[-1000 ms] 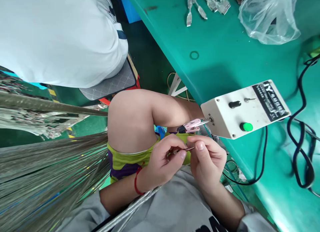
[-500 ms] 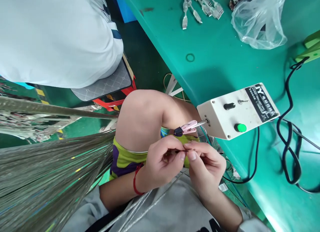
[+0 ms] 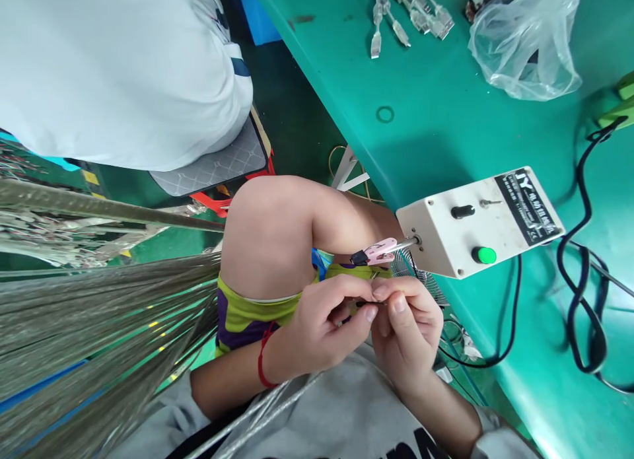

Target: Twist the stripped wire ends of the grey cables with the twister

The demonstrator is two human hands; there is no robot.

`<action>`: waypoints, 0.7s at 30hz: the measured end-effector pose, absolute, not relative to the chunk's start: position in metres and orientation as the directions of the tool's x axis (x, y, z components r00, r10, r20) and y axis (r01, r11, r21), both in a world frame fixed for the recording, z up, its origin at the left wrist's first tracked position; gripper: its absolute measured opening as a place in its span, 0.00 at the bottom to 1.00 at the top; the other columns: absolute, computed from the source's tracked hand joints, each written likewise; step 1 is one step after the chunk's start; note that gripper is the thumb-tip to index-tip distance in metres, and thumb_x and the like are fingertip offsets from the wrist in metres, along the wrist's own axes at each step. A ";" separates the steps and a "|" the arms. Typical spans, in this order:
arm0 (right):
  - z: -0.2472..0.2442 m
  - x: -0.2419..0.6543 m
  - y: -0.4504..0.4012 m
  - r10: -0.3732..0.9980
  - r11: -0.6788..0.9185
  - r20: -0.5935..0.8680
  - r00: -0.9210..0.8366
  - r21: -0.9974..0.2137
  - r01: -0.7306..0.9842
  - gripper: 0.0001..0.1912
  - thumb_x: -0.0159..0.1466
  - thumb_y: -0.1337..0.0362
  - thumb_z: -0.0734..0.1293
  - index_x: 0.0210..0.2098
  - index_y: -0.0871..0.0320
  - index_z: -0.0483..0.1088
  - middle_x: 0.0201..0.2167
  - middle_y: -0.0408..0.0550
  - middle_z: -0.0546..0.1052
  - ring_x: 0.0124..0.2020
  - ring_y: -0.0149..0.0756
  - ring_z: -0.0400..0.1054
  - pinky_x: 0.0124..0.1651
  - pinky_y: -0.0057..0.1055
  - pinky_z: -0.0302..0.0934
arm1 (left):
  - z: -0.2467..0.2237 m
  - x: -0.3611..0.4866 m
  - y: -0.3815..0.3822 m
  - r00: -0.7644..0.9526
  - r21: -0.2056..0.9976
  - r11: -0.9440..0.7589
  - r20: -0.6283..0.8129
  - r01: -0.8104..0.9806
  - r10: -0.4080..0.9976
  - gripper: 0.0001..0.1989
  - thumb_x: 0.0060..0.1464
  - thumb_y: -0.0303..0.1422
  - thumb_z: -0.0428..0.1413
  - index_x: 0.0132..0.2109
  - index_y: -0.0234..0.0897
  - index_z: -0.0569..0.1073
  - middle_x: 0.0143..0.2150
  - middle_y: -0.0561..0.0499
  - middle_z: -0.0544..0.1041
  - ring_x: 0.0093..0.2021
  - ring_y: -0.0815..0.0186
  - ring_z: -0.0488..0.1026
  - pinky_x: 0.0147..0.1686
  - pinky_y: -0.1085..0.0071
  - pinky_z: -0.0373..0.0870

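Note:
My left hand (image 3: 319, 323), with a red string around its wrist, is closed in a pinch. My right hand (image 3: 409, 330) pinches right beside it, the fingertips almost meeting. Between them shows a short piece of thin dark wire (image 3: 372, 304); the rest of it is hidden by my fingers. Grey braided cables (image 3: 270, 416) run across my lap and pass out of sight beneath the left hand. Just beyond my fingers, a pink clip (image 3: 380, 251) with a dark tip sits on the shaft of a white machine box (image 3: 436, 238).
The box, with its green button (image 3: 484, 255), stands at the edge of the green table (image 3: 341, 69). USB cables (image 3: 421, 10) and a clear plastic bag (image 3: 528, 46) lie farther back. Many cables (image 3: 99, 327) hang at left. A person in white (image 3: 123, 69) sits nearby.
The view has shifted slightly, so the table and box appear farther right. My hands stay together, fingertips adjusted a little, with more of the dark wire showing.

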State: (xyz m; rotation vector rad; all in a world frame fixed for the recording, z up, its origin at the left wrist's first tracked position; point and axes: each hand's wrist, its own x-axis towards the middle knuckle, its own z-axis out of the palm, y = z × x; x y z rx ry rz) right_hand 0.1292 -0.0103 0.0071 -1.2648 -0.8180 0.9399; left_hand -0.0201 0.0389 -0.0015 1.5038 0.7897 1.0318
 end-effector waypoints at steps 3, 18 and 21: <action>-0.001 0.131 -0.012 0.923 0.044 -0.001 0.385 -0.993 -0.108 0.10 0.80 0.50 0.78 0.48 0.46 0.91 0.32 0.44 0.86 0.25 0.34 0.72 0.30 0.32 0.70 | -0.002 -0.024 0.039 0.377 0.993 -0.105 0.121 -0.062 0.918 0.05 0.78 0.37 0.65 0.50 0.42 0.83 0.30 0.56 0.77 0.25 0.70 0.68 0.27 0.72 0.65; -0.007 0.127 0.000 0.929 0.079 0.050 0.366 -0.995 -0.063 0.03 0.75 0.56 0.84 0.47 0.42 0.94 0.25 0.40 0.86 0.19 0.31 0.69 0.23 0.29 0.67 | -0.011 -0.029 0.046 0.317 0.991 -0.077 0.108 -0.110 0.942 0.07 0.75 0.38 0.66 0.48 0.40 0.80 0.31 0.56 0.76 0.24 0.72 0.64 0.24 0.75 0.62; -0.008 0.127 0.002 0.930 0.099 0.058 0.363 -0.991 -0.095 0.03 0.74 0.57 0.85 0.47 0.40 0.94 0.27 0.40 0.88 0.20 0.30 0.69 0.26 0.27 0.69 | -0.011 -0.029 0.048 0.302 0.980 -0.151 0.184 -0.129 0.935 0.03 0.73 0.32 0.66 0.49 0.41 0.79 0.31 0.58 0.74 0.23 0.74 0.63 0.23 0.76 0.61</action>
